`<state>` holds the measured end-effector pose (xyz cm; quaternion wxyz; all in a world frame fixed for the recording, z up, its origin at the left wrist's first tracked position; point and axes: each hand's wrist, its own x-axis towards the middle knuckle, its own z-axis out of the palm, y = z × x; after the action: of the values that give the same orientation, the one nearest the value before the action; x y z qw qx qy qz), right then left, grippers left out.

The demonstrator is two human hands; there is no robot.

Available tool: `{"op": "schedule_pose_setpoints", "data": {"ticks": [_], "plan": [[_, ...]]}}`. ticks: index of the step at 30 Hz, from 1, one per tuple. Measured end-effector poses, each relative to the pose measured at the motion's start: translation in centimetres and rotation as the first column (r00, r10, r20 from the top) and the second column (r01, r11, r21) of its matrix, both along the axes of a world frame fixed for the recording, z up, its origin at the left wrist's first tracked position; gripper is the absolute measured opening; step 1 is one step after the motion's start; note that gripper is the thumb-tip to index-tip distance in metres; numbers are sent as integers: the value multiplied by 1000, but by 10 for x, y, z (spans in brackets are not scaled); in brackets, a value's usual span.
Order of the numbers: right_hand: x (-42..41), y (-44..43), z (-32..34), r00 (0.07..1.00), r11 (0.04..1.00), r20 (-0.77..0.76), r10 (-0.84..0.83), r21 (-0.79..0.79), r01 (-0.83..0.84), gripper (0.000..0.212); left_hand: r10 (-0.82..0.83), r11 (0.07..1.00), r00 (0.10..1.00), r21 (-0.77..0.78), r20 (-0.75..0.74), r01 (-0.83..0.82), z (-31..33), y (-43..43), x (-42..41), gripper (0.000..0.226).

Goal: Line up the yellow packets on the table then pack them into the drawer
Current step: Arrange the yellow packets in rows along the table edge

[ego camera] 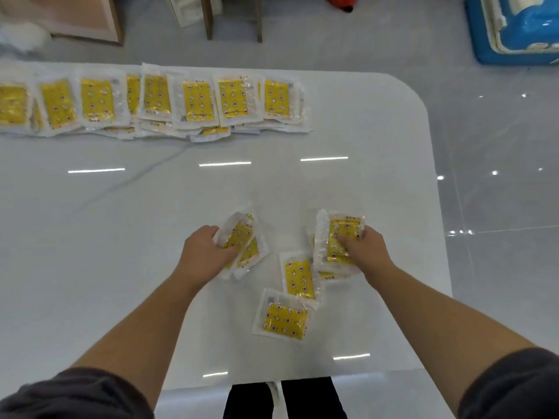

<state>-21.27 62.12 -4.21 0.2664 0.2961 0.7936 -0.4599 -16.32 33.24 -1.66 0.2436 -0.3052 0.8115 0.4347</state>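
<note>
**A:** White and glossy, the table [211, 189] fills most of the frame, with ceiling lights mirrored on it. Grey floor [499, 146] runs down the right side, a blue bin [514, 28] sits upper right, and wooden legs [208, 16] stand top centre.

**B:** Where are the packets?

**A:** A long overlapping row [151, 101] lies across the upper left, running out of frame. Near the centre, the left hand [205, 252] is closed around a small bunch [242, 243], two or three packets, though blur makes the count uncertain. The right hand [363, 246] presses its fingers on a stack [335, 243] and grips its edge. Two loose packets lie between and below the hands: one [298, 278] just beside the stack, another [284, 319] lower, near the front edge.

**B:** Which step is this?

**A:** Gathering strays, I'd judge, so lining up isn't finished. No drawer is in view, so packing hasn't begun.

**B:** And next?

**A:** Probably squaring both handfuls, then laying them at the row's right end, with the two loose ones picked up too. The slick wrappers could slide, so a firm pinch matters.
</note>
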Motion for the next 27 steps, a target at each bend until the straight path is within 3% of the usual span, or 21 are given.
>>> {"op": "schedule_pose_setpoints", "data": {"ticks": [5,12,19,27], "plan": [[-56,-48,12,997,948,79,15,-317,11,13,222,969,974,128,-53,-213,24,-27,-44,15],[-118,-156,18,994,897,65,87,-439,-50,15,398,911,905,182,-149,-371,35,-93,-94,19],[-169,-280,13,998,921,-47,29,-386,-45,30,408,912,885,61,-225,-405,16,-215,-142,31],[-217,-422,-1,982,972,-187,-20,-234,-24,60,325,939,911,-32,-256,-344,-6,-334,-197,20]]}}
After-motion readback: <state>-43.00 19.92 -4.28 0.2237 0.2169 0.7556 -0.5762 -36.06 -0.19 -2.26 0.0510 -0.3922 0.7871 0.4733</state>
